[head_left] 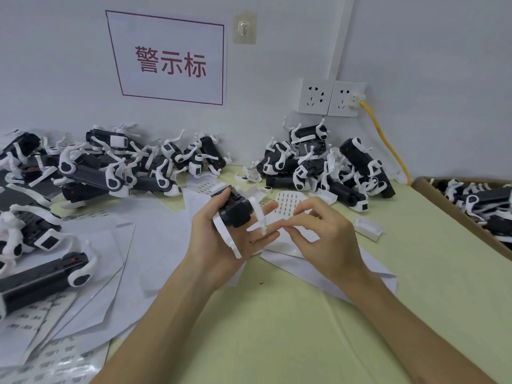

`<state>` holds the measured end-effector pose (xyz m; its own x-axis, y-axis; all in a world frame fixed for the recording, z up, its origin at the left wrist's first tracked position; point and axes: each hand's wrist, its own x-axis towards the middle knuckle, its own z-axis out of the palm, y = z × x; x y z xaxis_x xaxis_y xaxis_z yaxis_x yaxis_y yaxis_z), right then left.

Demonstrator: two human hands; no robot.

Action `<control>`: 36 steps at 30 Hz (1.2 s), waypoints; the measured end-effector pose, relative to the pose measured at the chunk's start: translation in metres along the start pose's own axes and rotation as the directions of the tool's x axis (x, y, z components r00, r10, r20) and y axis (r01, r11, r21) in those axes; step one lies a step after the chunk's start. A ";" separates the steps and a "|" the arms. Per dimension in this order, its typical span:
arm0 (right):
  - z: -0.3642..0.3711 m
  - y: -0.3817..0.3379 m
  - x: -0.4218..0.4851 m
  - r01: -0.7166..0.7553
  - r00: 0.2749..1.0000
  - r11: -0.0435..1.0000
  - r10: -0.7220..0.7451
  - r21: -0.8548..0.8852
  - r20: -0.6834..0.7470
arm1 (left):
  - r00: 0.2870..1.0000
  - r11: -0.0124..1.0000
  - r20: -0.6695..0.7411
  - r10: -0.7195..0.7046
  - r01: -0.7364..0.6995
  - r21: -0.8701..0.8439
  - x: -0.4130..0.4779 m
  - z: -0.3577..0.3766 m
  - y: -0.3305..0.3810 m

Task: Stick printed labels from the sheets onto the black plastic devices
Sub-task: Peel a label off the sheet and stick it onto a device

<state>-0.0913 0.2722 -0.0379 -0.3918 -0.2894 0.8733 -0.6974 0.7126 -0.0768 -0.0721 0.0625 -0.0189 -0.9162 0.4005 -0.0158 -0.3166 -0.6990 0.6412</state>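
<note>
The black device is cradled in the left hand, thumb hooked over its top. Its long axis is pointed away and slightly left, near end toward the camera. The right hand is parked just to its right, fingertips drawn in narrow; whether a label is pinched there can't be made out. The label sheet is laid just beyond, nearer the right hand, so peeling probably gets done from that side.
</note>
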 end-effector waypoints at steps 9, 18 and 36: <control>-0.001 -0.008 -0.001 -0.205 0.979 0.947 0.199 0.248 0.048 | 0.976 0.983 -0.164 0.142 -0.120 0.138 0.001 0.001 -0.003; 0.002 -0.028 0.000 -0.574 0.816 0.642 0.401 0.508 0.416 | 0.975 0.853 -0.137 0.177 -0.082 0.515 0.004 0.013 -0.014; -0.006 -0.003 0.016 -0.615 0.600 0.132 0.718 0.777 0.353 | 0.847 0.628 -0.271 0.457 -0.092 0.773 0.008 0.004 -0.016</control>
<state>-0.0914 0.2693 -0.0209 -0.9477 0.1121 0.2990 -0.3172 -0.2245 -0.9214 -0.0730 0.0795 -0.0260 -0.9874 -0.1410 0.0721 0.0753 -0.0180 0.9970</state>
